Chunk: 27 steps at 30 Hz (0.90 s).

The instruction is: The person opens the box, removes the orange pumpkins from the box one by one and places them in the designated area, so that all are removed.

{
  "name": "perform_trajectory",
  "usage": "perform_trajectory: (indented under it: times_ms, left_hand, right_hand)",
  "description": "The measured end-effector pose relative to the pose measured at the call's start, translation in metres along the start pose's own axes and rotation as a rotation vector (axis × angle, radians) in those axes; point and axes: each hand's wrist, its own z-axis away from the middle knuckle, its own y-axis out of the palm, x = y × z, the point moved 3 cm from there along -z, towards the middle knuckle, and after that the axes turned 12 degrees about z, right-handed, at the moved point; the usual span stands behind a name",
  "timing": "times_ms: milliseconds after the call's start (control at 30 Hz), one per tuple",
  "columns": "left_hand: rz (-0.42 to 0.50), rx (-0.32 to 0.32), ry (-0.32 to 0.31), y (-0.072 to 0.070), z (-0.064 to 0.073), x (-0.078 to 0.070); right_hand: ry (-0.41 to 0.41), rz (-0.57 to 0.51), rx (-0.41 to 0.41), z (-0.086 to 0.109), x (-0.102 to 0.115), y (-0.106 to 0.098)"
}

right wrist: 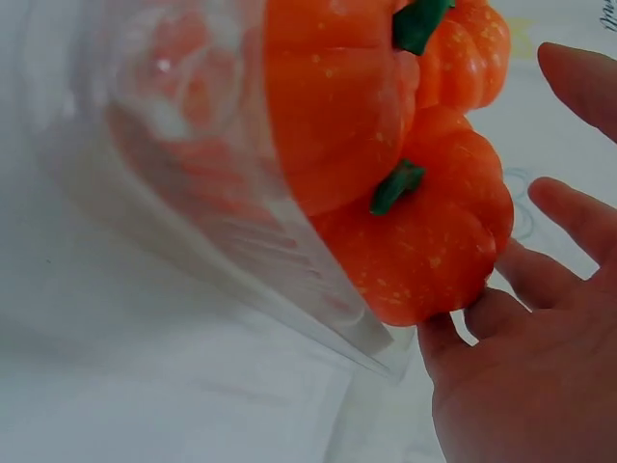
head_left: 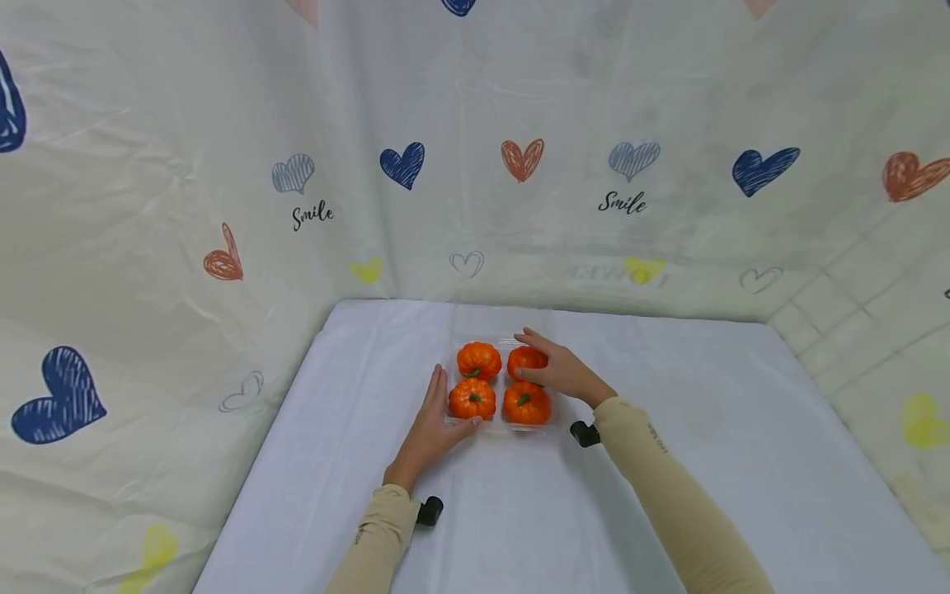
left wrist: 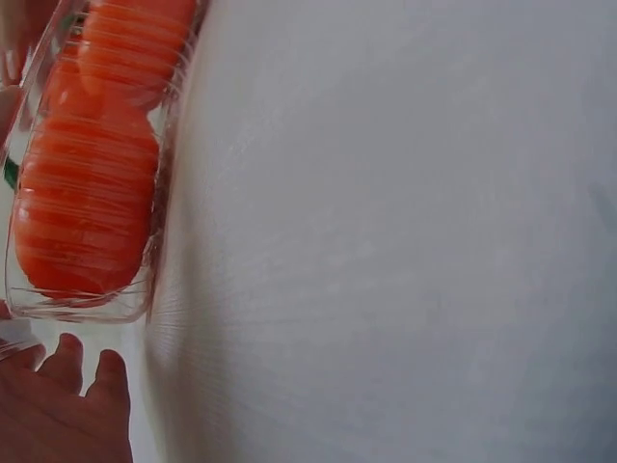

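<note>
Four orange pumpkins (head_left: 472, 399) sit two by two in a clear tray (left wrist: 135, 304), nearer the far edge of the white worktop (head_left: 742, 412), which spreads wide to either side and towards me. My left hand (head_left: 434, 425) lies along the tray's left side, fingers straight, thumb at the near side, its grip loose and holding nothing. My right hand (head_left: 564, 371) reaches over the far right pumpkin (head_left: 521, 360), its grip spread, touching without clenching. My left wrist view shows the tray's ribbed wall, unseen from my head; my right wrist view shows fingertips against a pumpkin's side.
</note>
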Motion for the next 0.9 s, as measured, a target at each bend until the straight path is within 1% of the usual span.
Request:
perform_trajectory:
  times_ms: [100,267,533,733,900]
  left_hand:
    - [-0.001,0.000,0.003,0.0005,-0.0006,0.0004]
    - [-0.006,-0.003,0.003,0.0002,-0.0011,0.0006]
    - [-0.001,-0.013,0.016,-0.0008,0.0004,0.0006]
    - [-0.006,-0.005,0.014,0.0003,0.0010,0.0011]
    - [-0.013,-0.007,0.015,0.0010,-0.0002,0.0021]
  right_hand:
    - [0.004,-0.002,0.004,0.0009,0.0000,0.0007]
    - [0.000,0.027,-0.007,0.0006,0.0007,0.0016]
    - [-0.067,0.081,-0.082,0.0003,0.0029,0.0017]
    - [-0.066,0.105,-0.100,0.0014,0.0028,-0.0001]
    - [-0.068,0.100,-0.114,0.0033,0.0039,-0.0042]
